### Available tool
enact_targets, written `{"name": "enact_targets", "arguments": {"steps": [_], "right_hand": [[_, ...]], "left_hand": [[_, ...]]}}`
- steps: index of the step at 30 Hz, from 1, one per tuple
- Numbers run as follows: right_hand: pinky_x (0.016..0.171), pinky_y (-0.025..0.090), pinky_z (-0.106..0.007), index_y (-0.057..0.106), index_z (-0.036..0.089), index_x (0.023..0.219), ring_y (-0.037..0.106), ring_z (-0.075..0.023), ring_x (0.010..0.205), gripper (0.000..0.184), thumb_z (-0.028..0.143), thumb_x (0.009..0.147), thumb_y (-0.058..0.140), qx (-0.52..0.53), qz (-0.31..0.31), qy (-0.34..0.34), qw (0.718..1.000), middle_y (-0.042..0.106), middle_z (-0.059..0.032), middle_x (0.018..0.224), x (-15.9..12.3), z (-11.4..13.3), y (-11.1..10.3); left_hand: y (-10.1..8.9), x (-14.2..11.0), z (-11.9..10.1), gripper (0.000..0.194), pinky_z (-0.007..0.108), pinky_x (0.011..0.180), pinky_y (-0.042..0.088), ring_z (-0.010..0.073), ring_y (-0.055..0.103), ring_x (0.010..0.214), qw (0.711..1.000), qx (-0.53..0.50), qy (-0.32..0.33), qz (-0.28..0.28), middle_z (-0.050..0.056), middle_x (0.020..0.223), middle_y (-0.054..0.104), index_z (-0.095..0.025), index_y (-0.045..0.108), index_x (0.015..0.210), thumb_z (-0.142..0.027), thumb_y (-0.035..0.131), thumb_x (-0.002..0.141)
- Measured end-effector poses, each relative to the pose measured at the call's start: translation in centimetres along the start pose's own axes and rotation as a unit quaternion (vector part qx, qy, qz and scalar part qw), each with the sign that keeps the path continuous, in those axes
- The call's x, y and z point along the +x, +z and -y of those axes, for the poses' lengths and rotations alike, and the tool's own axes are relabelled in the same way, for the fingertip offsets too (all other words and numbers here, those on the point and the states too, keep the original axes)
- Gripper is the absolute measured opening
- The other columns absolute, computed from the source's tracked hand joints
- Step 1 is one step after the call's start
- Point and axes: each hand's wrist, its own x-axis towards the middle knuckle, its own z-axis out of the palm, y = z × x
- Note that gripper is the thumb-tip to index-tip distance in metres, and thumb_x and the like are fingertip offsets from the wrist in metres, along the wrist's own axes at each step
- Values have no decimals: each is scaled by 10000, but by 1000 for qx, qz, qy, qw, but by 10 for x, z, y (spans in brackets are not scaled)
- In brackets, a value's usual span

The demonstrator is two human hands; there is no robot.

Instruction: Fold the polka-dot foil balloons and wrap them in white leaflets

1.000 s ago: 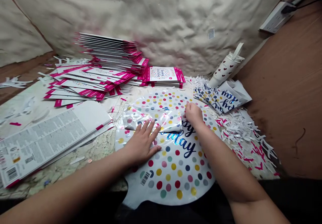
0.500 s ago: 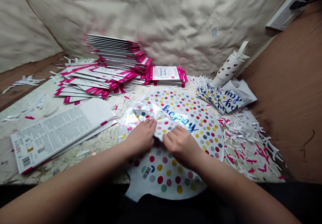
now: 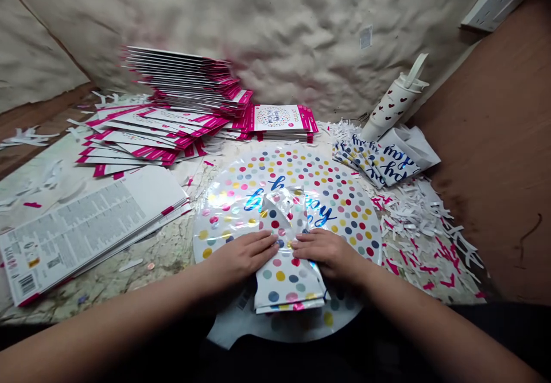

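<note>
Partly hidden: folded foil [image 3: 289, 279] | left hand [image 3: 246, 252], right hand [image 3: 330, 252]: grip uncurled, flat on it | socket [image 3: 493, 5] cropped

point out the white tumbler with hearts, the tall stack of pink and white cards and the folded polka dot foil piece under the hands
white tumbler with dark red hearts [image 3: 391, 106]: head view, middle of its body
tall stack of pink-and-white cards [image 3: 185, 78]: head view, stacked edges
folded polka-dot foil piece [image 3: 287, 282]: head view, lower part

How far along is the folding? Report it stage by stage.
Looks done: the folded balloons beside the tumbler. In hand: a dotted balloon, folded narrow, with the left hand and right hand resting on it. Remaining, perhaps: the flat balloon underneath, spread out and unfolded.
</note>
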Motion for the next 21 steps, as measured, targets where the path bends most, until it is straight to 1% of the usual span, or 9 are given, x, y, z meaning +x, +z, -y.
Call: {"name": "enact_targets", "arguments": {"steps": [2, 4, 7, 9, 11, 13, 15, 18, 21], "right_hand": [[851, 468, -339, 650, 216, 958, 627, -193, 958, 215, 208, 829, 478, 94, -15, 95, 991, 694, -38, 986, 4, -1, -5], [730, 505, -296, 656, 195, 888, 652, -180, 818, 235, 257, 858, 431, 166, -20, 212, 963, 700, -30, 862, 11, -5, -10], [595, 514, -304, 639, 164, 832, 635, -190, 651, 350, 375, 886, 364, 153, -51, 377, 912, 666, -43, 719, 25, -11, -17], [595, 514, -352, 603, 152, 972, 626, -220, 667, 337, 392, 875, 387, 81, -107, 429, 893, 660, -78, 785, 35, -9, -19], [690, 510, -398, 512, 144, 1155, 619, -250, 807, 351, 323, 878, 390, -3, -169, 389, 906, 640, -128, 949, 44, -3, -16], [854, 460, -436, 463, 135, 1229, 556, -274, 1026, 382, 282, 891, 360, -76, -176, 294, 936, 581, -166, 1126, 52, 4, -8], [987, 356, -477, 442, 111, 1268, 401, -313, 1225, 477, 391, 887, 378, -86, -87, 224, 967, 466, -190, 1295, 59, 8, 3], [1066, 201, -528, 265, 91, 1386, 114, -370, 1347, 934, 696, 706, 475, -49, 58, 235, 969, 186, -194, 1464, 64, 3, 13], [1086, 106, -524, 116, 95, 1427, -25, -362, 1354, 1167, 792, 572, 499, -27, 93, 248, 964, 23, -193, 1487, 65, -4, 14]], "left_hand": [[-9, -1, -1, 351, 373, 932, 434, 226, 544, 1060, 996, -41, -59, -48, 94, 1108, 630, -216, 605, 1119, -208, 355, 873], [-20, 6, -2, 294, 311, 769, 494, 200, 609, 841, 974, -113, -186, -62, 59, 891, 677, -220, 663, 923, -314, 391, 864], [-35, 29, 2, 344, 230, 477, 442, 151, 569, 519, 890, -251, -381, -15, 7, 587, 625, -197, 598, 688, -479, 441, 807], [-39, 46, 8, 361, 211, 368, 356, 124, 481, 369, 837, -322, -441, 25, -9, 456, 567, -191, 540, 612, -514, 484, 765], [-39, 58, 13, 357, 203, 329, 307, 103, 413, 297, 810, -359, -462, 43, -8, 406, 548, -185, 515, 576, -496, 510, 751], [-37, 63, 18, 352, 198, 321, 297, 91, 394, 280, 803, -372, -464, 41, 3, 403, 556, -176, 510, 562, -473, 523, 750], [-39, 60, 20, 340, 195, 327, 304, 95, 426, 301, 794, -388, -466, 36, 16, 426, 572, -165, 517, 572, -455, 538, 747], [-52, 47, 20, 288, 199, 410, 405, 117, 565, 460, 779, -414, -470, 1, 46, 615, 651, -157, 551, 700, -436, 525, 768], [-66, 36, 15, 279, 234, 614, 507, 144, 645, 739, 703, -517, -487, -43, 83, 908, 669, -159, 557, 877, -402, 584, 742]]}}
